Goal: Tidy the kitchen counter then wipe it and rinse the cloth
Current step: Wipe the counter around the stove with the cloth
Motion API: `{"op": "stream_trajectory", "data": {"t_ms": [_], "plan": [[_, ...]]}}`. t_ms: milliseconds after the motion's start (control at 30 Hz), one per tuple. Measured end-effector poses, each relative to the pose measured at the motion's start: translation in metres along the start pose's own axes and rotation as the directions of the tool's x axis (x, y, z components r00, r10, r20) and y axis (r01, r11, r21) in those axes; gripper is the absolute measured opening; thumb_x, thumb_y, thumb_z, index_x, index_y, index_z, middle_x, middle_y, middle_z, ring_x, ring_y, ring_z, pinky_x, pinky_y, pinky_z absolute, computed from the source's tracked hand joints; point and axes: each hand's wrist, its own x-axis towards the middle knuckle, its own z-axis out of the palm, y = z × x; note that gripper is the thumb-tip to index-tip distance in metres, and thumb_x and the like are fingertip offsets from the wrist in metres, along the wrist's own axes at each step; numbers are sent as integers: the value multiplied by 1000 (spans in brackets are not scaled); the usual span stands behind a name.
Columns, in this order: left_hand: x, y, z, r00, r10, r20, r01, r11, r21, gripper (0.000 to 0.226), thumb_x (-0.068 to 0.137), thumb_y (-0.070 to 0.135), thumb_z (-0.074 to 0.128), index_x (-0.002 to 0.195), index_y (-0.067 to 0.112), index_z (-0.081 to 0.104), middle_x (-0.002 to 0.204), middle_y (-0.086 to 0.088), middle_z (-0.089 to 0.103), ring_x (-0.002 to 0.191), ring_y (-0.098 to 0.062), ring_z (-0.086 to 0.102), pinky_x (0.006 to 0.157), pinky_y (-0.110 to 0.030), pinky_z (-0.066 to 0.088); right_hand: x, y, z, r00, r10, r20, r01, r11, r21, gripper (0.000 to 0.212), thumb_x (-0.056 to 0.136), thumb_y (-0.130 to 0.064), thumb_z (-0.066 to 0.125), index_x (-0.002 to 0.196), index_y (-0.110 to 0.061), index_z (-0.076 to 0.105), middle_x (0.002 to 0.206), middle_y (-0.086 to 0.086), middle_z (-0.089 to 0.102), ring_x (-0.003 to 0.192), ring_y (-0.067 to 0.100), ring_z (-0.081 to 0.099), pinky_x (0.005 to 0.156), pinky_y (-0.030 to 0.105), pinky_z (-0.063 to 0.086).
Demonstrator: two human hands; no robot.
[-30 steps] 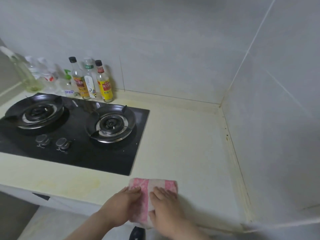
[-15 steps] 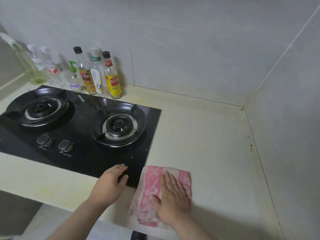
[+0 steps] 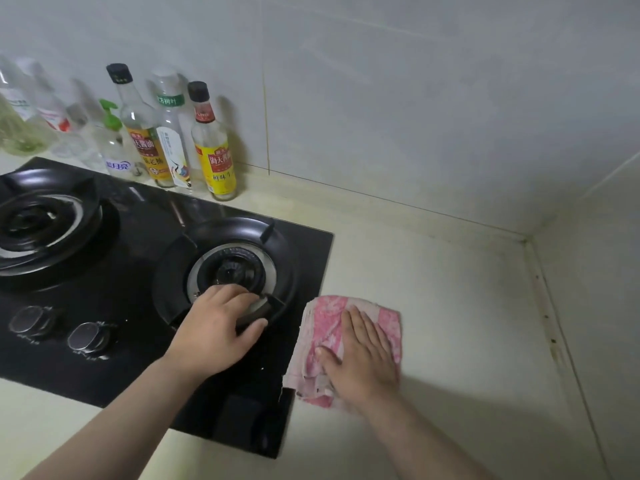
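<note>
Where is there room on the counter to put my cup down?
Bare counter lies between the pink cloth, the stove and the corner walls. More lies in front of the stove, bottom left. The back edge is crowded with bottles.

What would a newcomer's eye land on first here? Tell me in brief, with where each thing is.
First, the pink cloth pressed flat under the right hand on the pale counter, just right of the black stove. Next, the left hand resting on the near rim of the right burner. Then the row of bottles along the tiled wall behind the stove.
</note>
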Motion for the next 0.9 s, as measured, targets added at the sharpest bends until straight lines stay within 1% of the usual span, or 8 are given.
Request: {"op": "stream_trajectory", "data": {"t_ms": [133,267,433,500,600,667,733,900], "plan": [[6,-4,15,999,35,13,-34,998,-50,51,82,57,49,114,21,69,101,8,60,94,-15,56,87,-30,47,45,3,-8,1000,12,-28,-12,1000,-18,82,91,-71,14,155,-25,-12,161,-9,-19,149,9,-15,123,36,-7],[7,-11,29,994,94,47,-91,993,-69,43,83,55,50,103,24,72,90,13,60,81,-12,56,75,-26,50,82,2,-23,998,35,-54,-37,999,-23,83,91,-71,17,156,-25,-6,163,-8,-12,150,10,-10,122,35,-6],[9,-17,37,987,162,-8,-162,981,-102,38,85,51,54,98,22,75,85,12,63,74,-12,59,67,-29,53,122,0,-38,996,66,-59,-67,998,-11,86,89,-74,22,157,-26,-2,164,-8,-8,151,10,-7,121,32,-8],[9,-18,38,986,165,-29,-167,980,-112,42,89,55,49,96,24,76,84,15,62,72,-9,59,67,-25,51,136,0,-42,996,68,-63,-69,998,-14,88,88,-76,21,157,-26,-1,164,-7,-7,151,11,-5,122,34,-6],[12,-18,36,990,136,-37,-140,983,-121,51,92,62,37,91,30,76,78,19,59,69,-5,59,65,-15,43,152,1,-45,995,60,-82,-61,998,-15,88,87,-77,22,157,-27,2,165,-8,-4,151,11,-3,123,35,-3],[13,-18,36,991,126,-32,-129,982,-135,40,86,60,48,89,31,76,75,20,58,69,-4,57,60,-15,45,162,2,-46,995,38,-90,-40,999,-19,88,87,-77,24,157,-27,6,165,-8,-1,151,11,0,123,35,-2],[13,-18,36,991,130,-19,-132,980,-149,33,79,56,55,88,32,75,75,19,57,69,-3,57,55,-19,50,174,3,-49,996,-14,-91,10,999,-35,87,88,-76,27,157,-27,8,165,-8,3,151,11,3,123,34,0],[13,-18,32,992,128,1,-127,984,-126,28,76,56,59,86,36,74,73,19,57,69,-2,57,55,-18,50,202,3,-59,981,-188,-54,185,981,-65,78,93,-64,35,157,-25,11,164,-9,11,150,7,10,123,31,5]]}}
